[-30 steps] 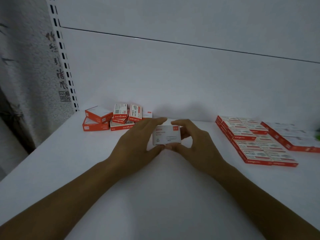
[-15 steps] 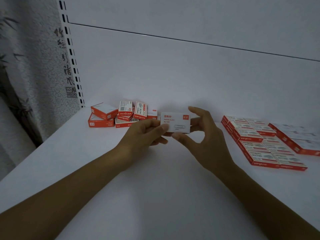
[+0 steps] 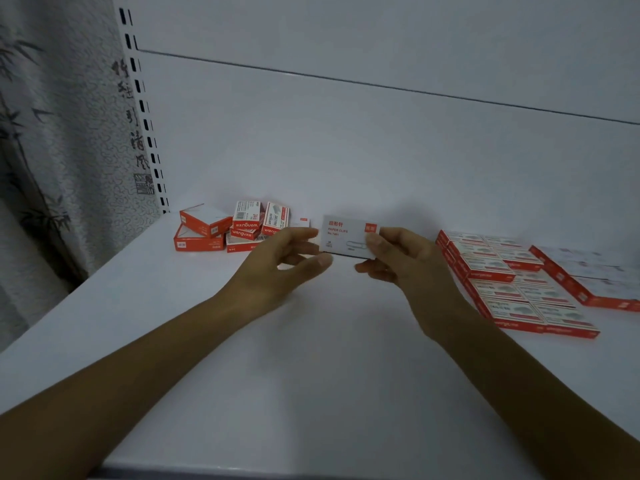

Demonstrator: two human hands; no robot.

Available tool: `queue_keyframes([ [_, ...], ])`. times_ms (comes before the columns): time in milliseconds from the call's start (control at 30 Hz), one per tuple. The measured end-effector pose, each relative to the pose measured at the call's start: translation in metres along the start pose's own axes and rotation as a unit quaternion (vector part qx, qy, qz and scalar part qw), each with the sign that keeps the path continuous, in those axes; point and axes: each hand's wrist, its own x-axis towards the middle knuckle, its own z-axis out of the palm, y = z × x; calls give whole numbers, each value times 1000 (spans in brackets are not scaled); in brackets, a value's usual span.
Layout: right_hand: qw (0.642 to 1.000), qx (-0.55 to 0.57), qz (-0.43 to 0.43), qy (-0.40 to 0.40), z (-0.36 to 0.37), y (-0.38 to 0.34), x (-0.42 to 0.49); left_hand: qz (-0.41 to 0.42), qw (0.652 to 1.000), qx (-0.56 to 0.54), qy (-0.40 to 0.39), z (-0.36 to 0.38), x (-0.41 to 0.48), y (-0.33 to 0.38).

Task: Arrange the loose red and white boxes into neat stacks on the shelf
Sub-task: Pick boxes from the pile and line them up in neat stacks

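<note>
Head view. A: Who has the small white cardboard paper-clip box with the red corner tab?

B: The right hand. Its thumb and fingers pinch the box's right end. The box is held above the white shelf board, printed face toward the camera, long axis running left to right.

A: And the left hand?

B: It is loosely spread, fingers gently curved, tips just beside the box's left end. Whether they touch it I cannot tell; they hold nothing else.

A: Where should the box go?

B: My guess is the neat rows of flat red-and-white boxes. They lie to the right of the grip and a little nearer the person. The holding hand is the nearer one, so a short carry rightward should do, laying the printed face flat.

A: And the rest?

B: The jumbled heap of red-and-white boxes sits left of the grip, beyond the left hand, not yet sorted.
</note>
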Motion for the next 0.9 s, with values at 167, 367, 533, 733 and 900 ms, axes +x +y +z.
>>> queue_keyframes([
  [167, 1000, 7, -4, -4, -36, -23, -11, 52, 996, 69, 2, 7, -6, 18],
  [367, 1000, -6, 13, 20, -108, -22, -37, 112, 980, 161, -31, 74, -4, 58],
  [533, 998, 11, 40, 50, -184, -7, -55, 137, 965, 218, -57, 158, 6, 73],
  [733, 994, -14, 60, 86, -285, 19, -73, 155, 951, 256, -73, 255, 18, 90],
  [900, 985, -132, 75, 79, -340, 46, -76, 169, 925, 334, -65, 323, 33, 102],
])
